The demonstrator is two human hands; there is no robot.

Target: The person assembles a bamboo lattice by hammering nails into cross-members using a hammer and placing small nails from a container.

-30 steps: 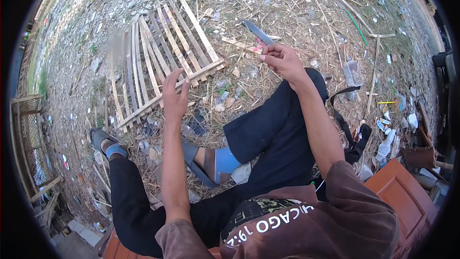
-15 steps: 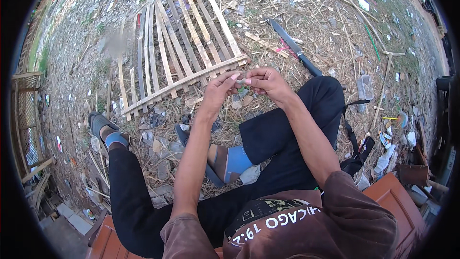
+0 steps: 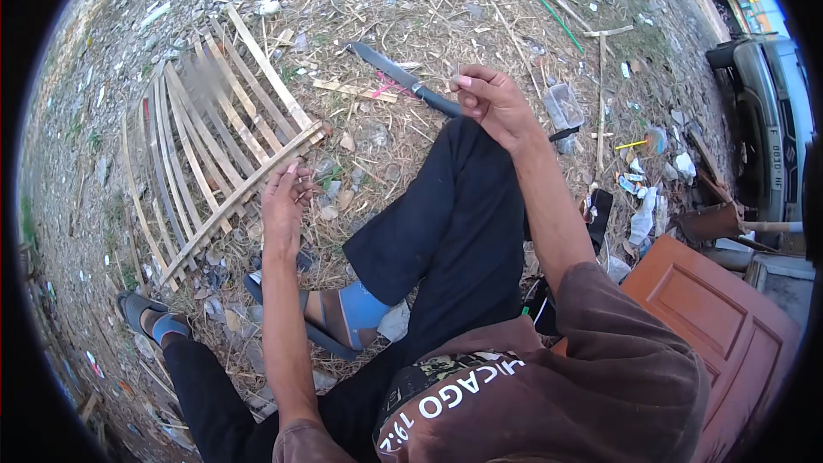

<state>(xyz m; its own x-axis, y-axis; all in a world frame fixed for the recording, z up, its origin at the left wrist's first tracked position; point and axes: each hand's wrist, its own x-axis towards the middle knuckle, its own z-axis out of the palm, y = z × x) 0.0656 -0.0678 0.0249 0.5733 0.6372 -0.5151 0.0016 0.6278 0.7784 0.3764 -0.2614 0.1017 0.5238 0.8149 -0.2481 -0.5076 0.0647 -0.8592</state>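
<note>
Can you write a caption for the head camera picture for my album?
Seated person's left hand touches a bamboo slat frame; a long knife lies by the right hand.

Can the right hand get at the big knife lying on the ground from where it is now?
Probably yes: the right hand hovers right beside the knife, near its dark handle, with nothing lying between them.

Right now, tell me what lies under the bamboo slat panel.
The bamboo slat panel lies flat on littered ground; dry straw and scraps show through the gaps between slats. The left hand touches its near edge. Whatever lies directly beneath the slats is covered.
</note>
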